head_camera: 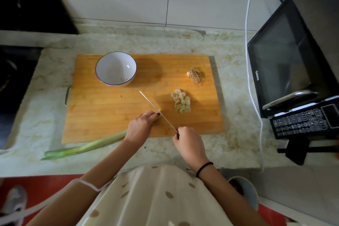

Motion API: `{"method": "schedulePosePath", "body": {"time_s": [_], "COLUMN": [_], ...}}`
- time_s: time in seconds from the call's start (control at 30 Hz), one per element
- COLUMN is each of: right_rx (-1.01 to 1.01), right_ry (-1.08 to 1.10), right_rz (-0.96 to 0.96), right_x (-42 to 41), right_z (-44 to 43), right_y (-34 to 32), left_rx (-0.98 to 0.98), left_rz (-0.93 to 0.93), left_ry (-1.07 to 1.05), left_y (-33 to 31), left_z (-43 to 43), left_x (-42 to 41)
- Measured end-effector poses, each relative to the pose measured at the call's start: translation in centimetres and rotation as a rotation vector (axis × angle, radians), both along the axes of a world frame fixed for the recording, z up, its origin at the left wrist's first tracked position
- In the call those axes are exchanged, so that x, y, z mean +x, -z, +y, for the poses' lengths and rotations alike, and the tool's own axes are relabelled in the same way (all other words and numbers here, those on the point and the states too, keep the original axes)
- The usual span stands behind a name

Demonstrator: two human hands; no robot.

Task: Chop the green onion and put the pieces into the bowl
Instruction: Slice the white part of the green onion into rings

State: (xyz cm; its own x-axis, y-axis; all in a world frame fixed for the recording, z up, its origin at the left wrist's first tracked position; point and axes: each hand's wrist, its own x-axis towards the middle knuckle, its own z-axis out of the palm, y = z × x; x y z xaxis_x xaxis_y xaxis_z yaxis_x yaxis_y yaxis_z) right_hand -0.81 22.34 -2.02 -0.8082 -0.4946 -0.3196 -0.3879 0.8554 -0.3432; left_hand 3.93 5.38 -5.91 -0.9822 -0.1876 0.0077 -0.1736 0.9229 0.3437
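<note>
With left fingers [149, 115] curled on onion [91, 145], lower left to centre, and right fingers [183, 131] wrapped round knife [149, 102] handle: slice thin, tips tucked back; then sweep pieces [181, 102] into bowl [110, 68], upper left.

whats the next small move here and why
Probably press the thin-bladed kitchen knife down for another slice: the right hand has its blade at the white tip of the long green onion stalk, pinned by the left hand, and most of the stalk is uncut.
</note>
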Motion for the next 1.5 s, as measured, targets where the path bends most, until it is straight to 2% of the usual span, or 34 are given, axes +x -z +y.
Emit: {"method": "schedulePosePath", "body": {"time_s": [0.4,0.6,0.93,1.13,1.27,1.5], "right_rx": [-0.032,-0.038,-0.050,-0.067,-0.139,-0.038], "right_ry": [0.083,0.098,0.142,0.237,0.187,0.006], "right_rz": [-0.098,-0.078,-0.067,0.053,-0.011,-0.015], "right_x": [-1.5,-1.2,0.4,-1.4,-0.2,1.4], "right_z": [-2.4,-2.5,-0.1,1.2,1.2,1.0], "right_y": [0.8,0.8,0.6,0.1,-0.2,-0.3], "left_rx": [0.079,0.093,0.122,0.126,0.139,0.153], "left_rz": [-0.048,-0.013,0.011,-0.019,-0.009,0.030], "left_ry": [-0.135,-0.091,-0.168,-0.133,-0.099,-0.140], "left_y": [0.1,0.1,0.2,0.4,0.6,0.4], "left_z": [0.4,0.5,0.8,0.3,0.2,0.5], "left_x": [-0.6,-0.3,-0.1,0.5,1.0,1.2]}}
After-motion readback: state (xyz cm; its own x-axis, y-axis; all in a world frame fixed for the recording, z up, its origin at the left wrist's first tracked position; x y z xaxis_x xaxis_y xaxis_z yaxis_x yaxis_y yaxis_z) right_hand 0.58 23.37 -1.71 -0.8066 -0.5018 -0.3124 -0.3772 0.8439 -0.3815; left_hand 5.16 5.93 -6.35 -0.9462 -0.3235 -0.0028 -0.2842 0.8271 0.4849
